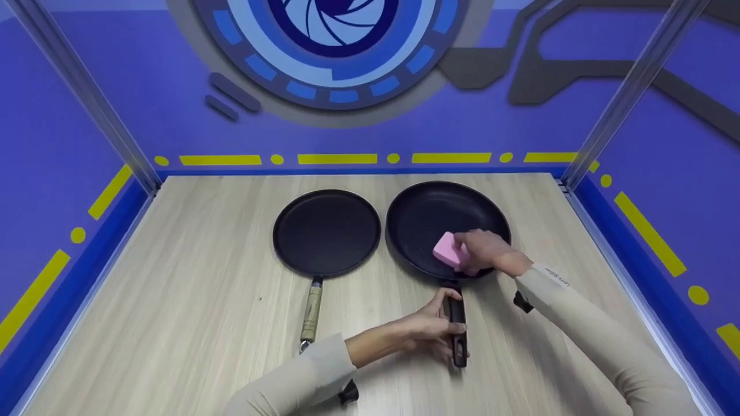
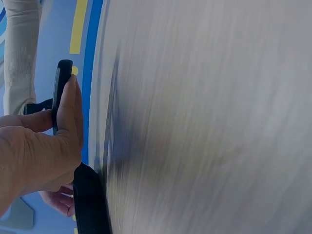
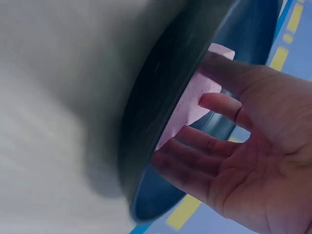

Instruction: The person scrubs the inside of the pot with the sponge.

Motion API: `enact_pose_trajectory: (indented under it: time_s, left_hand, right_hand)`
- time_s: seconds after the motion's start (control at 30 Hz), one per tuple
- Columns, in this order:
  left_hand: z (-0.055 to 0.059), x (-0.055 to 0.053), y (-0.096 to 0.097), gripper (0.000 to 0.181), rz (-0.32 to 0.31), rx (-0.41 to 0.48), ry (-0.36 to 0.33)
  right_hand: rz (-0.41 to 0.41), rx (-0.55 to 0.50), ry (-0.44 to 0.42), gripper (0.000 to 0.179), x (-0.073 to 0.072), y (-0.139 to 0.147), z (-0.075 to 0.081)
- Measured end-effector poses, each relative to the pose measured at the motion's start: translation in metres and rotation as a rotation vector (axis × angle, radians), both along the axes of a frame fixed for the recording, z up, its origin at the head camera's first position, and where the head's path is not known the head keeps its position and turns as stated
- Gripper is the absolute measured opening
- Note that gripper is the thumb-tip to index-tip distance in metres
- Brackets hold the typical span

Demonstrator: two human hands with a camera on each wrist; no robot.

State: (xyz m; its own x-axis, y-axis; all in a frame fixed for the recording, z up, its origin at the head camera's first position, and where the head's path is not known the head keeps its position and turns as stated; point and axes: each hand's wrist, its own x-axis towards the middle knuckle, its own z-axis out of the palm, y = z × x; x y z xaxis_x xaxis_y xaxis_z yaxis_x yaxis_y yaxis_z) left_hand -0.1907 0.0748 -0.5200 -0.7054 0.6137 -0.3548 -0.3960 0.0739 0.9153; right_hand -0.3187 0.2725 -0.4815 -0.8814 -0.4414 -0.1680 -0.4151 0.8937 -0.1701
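Note:
A deep black frying pan point(image 1: 422, 214) lies at the right on the table. My left hand point(image 1: 425, 328) grips its black handle point(image 1: 458, 312), thumb on one side and fingers on the other, as the left wrist view also shows. Inside the pan, near its front right, my right hand point(image 1: 485, 251) holds a pink sponge point(image 1: 448, 249). Thumb and fingers are bent around the sponge point(image 3: 192, 100) in the right wrist view, where the pan's rim hides part of it.
A flat black pan point(image 1: 326, 231) with a wooden handle point(image 1: 311, 312) lies left of the frying pan, close to its rim. The wood-grain table point(image 1: 202, 277) is bounded by blue panels point(image 1: 347, 138) at the back and sides.

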Motion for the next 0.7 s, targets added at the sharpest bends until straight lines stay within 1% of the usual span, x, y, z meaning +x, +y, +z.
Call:
enact_pose_trajectory:
  time_s: [0.07, 0.17, 0.23, 0.33, 0.43, 0.5, 0.57, 0.63, 0.7]
  left_hand:
    - [0.0, -0.002, 0.0, 0.049, -0.001, -0.004, 0.003]
    - [0.001, -0.004, 0.0, 0.05, 0.002, -0.002, -0.015]
    - [0.002, -0.005, 0.0, 0.05, 0.007, 0.004, -0.024]
    - [0.003, -0.006, 0.002, 0.051, 0.009, 0.014, -0.033]
    - [0.004, -0.004, 0.003, 0.05, 0.006, 0.0, -0.027]
    - [0.003, -0.003, 0.002, 0.05, 0.006, -0.006, -0.03]
    - [0.002, -0.002, 0.001, 0.05, -0.004, -0.019, -0.026]
    - [0.002, -0.001, 0.0, 0.048, -0.014, -0.019, -0.037]
    - [0.002, -0.001, 0.001, 0.048, -0.024, -0.016, -0.043]
  right_hand:
    - [0.027, -0.023, 0.01, 0.042, 0.003, -0.012, -0.001]
    - [0.089, -0.066, 0.041, 0.039, 0.003, -0.031, -0.004]
    - [0.113, -0.084, 0.062, 0.038, -0.001, -0.042, -0.007]
    - [0.119, -0.088, 0.105, 0.04, -0.011, -0.055, -0.01]
    - [0.105, -0.063, 0.157, 0.043, -0.028, -0.063, -0.013]
    - [0.081, -0.04, 0.192, 0.044, -0.044, -0.068, -0.015]
    - [0.038, -0.003, 0.213, 0.043, -0.061, -0.072, -0.018]
    - [-0.012, 0.035, 0.227, 0.045, -0.078, -0.072, -0.019]
    - [-0.056, 0.068, 0.247, 0.048, -0.09, -0.066, -0.018]
